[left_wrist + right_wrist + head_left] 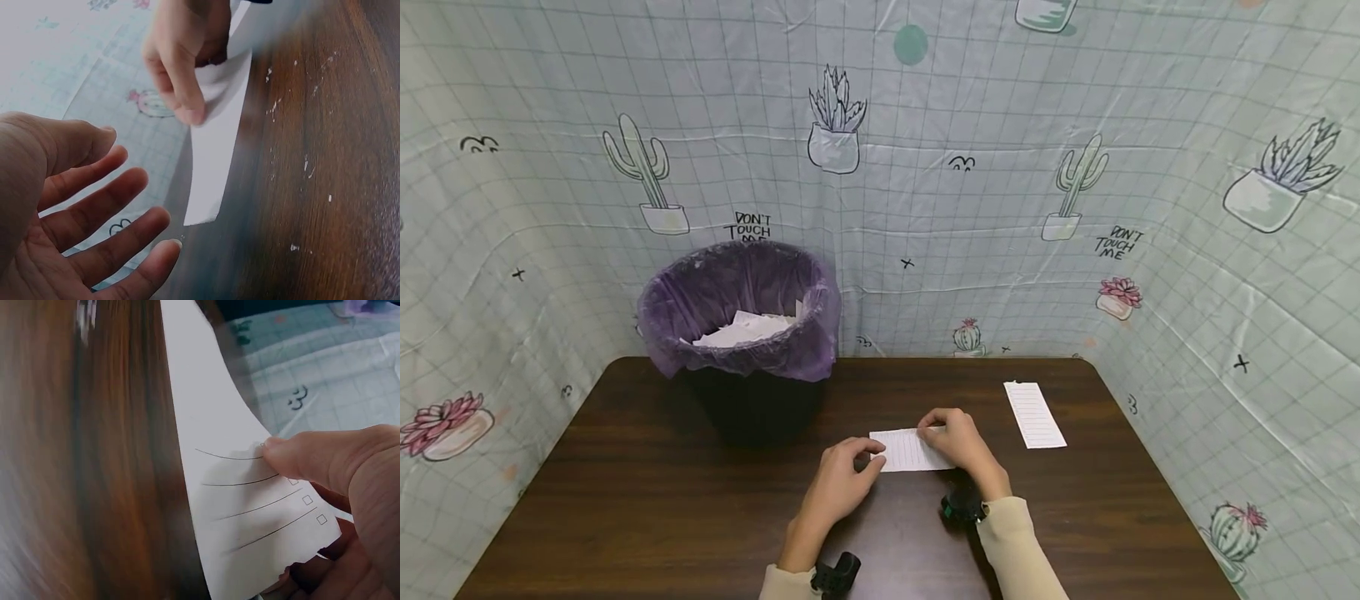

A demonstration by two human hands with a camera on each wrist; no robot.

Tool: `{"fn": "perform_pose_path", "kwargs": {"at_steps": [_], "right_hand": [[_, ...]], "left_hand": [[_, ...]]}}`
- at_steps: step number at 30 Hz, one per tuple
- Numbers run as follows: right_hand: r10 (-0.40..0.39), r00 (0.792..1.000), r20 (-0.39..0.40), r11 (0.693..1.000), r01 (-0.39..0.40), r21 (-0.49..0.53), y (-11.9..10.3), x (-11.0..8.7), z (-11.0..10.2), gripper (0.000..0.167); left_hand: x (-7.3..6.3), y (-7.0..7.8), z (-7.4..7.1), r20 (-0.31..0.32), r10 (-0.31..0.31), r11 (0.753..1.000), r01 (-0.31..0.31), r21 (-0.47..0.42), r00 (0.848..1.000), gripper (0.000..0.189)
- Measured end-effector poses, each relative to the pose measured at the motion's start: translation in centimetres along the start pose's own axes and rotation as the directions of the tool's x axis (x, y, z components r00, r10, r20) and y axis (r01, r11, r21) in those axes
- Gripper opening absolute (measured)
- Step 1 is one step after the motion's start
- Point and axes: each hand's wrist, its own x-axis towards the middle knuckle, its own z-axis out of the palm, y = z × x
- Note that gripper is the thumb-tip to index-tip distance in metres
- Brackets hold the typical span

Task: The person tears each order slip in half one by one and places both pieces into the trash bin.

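A white lined slip of paper (906,450) with small check boxes lies lengthwise in front of me, one end ragged and torn. Thumb and fingers of my right hand (955,437) pinch it near that torn end; in the right wrist view the thumb (300,456) presses on the face and the sheet curves. At the other end is my left hand (842,479), its fingers (106,244) loosely spread and apart from the paper in the left wrist view. Another lined slip (1036,415) rests on the table to the right.
Back left on the brown wooden table (647,492) stands a black bin (760,408) with a purple liner (775,362), holding white papers (748,327). Small white scraps (306,164) dot the tabletop. A printed cactus curtain (910,208) surrounds the table's back and sides.
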Motion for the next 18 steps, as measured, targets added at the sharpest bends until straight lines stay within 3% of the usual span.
{"fn": "perform_pose_path", "kwargs": {"at_steps": [9,18], "right_hand": [[-0.033,0.997,-0.063,0.994,0.039,0.1,-1.1,-1.9,2.1,0.007],[-0.065,0.994,-0.09,0.991,0.075,0.114,-1.3,-2.6,2.4,0.009]], "left_hand": [[0.0,-0.6,-0.5,0.006,-0.015,1.0,0.014,0.008,1.0,0.019],[-0.1,-1.2,-1.0,-0.021,-0.038,0.999,0.038,0.031,0.999,0.018]]}}
